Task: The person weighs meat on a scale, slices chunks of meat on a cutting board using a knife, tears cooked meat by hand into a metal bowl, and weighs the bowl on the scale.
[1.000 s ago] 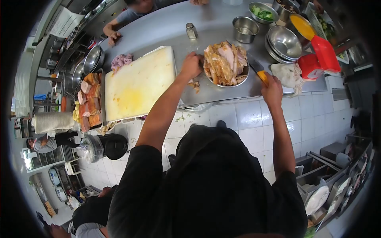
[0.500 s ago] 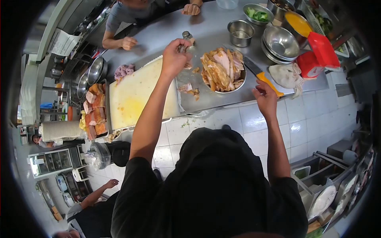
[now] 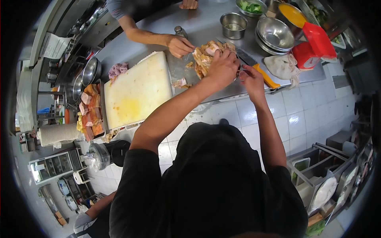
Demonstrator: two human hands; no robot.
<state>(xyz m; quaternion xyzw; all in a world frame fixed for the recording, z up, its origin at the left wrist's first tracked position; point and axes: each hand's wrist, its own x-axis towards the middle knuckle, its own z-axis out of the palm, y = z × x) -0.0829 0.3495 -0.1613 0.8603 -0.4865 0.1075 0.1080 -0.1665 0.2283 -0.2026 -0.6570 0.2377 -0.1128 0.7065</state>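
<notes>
Cooked meat pieces (image 3: 203,59) are heaped in a metal bowl, mostly covered by meat and hands. Over the right part of the heap, my left hand (image 3: 223,69) has its fingers curled round some meat. My right hand (image 3: 252,82) pinches the bowl's right rim with thumb and fingers. Close to the right lies a knife with a yellow handle (image 3: 266,77), its blade pointing up and left. A co-worker's hand (image 3: 180,46) reaches to the left edge of the heap. Meat scraps (image 3: 181,83) lie on the counter left of the bowl.
A white cutting board (image 3: 139,91) lies left, beside a tray of meat chunks (image 3: 92,113). Stacked metal bowls (image 3: 276,34), an empty pot (image 3: 233,26), a cloth (image 3: 281,66) and a red container (image 3: 305,55) stand right. A shaker (image 3: 180,31) is behind.
My left hand has come down and right onto the meat. My right hand has moved left from beside the knife handle to the bowl. The co-worker's hand has reached in toward the meat.
</notes>
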